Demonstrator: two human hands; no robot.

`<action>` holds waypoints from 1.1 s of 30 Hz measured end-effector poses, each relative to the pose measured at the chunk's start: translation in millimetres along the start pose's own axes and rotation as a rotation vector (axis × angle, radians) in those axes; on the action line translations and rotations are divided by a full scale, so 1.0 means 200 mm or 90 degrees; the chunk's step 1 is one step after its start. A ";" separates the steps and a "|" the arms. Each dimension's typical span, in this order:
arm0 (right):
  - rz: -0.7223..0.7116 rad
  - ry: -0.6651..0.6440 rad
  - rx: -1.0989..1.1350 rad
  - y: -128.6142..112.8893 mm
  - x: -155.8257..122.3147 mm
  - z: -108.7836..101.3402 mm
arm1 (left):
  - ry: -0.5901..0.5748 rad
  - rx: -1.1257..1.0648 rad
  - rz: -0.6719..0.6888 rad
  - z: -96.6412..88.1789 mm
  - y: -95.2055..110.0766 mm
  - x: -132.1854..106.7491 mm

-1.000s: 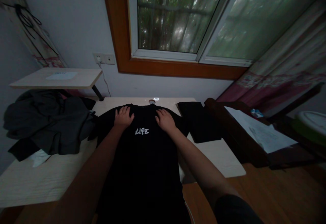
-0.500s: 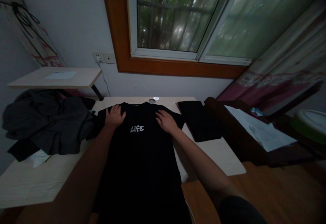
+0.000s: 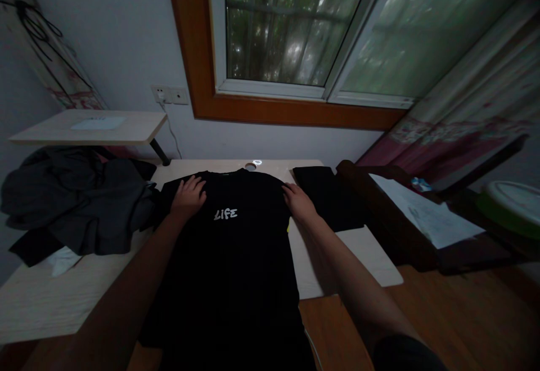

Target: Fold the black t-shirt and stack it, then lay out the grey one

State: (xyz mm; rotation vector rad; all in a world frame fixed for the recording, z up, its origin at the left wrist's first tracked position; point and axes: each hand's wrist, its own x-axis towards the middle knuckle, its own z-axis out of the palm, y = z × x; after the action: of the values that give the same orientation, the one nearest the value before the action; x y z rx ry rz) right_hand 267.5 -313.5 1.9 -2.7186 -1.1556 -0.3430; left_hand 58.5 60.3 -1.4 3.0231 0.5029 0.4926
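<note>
A black T-shirt (image 3: 230, 269) with white "LIFE" lettering lies spread front up on a light wooden table (image 3: 63, 292), its hem hanging over the near edge. My left hand (image 3: 188, 197) rests flat on the shirt's left shoulder, fingers spread. Over at the shirt's right shoulder edge, my right hand (image 3: 298, 202) lies flat with its fingers stretched out. Neither hand holds anything.
A heap of dark grey clothes (image 3: 80, 205) sits on the table's left side. A folded black garment (image 3: 327, 202) lies right of the shirt. A dark wooden piece with white papers (image 3: 422, 216) stands further right. A small shelf (image 3: 88, 126) and a window are behind.
My right hand slid outward from the chest to the shirt's right shoulder edge. My left hand moved left a second ago and has since stayed on the left shoulder.
</note>
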 end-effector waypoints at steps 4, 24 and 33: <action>-0.021 -0.031 -0.061 0.00 0.00 -0.03 | 0.026 -0.019 0.050 -0.03 0.01 -0.12; -0.053 -0.065 -0.042 -0.22 -0.05 -0.21 | -0.084 -0.020 0.112 -0.13 0.09 -0.39; -0.130 -0.064 0.133 -0.71 0.06 -0.06 | -0.090 -0.019 0.061 -0.11 0.18 -0.29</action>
State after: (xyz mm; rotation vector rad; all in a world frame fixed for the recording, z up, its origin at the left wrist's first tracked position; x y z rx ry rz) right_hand 170.1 -210.5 25.9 -2.4689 -1.4138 -0.1043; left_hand 11.7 7.4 4.8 3.0352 0.3404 0.2851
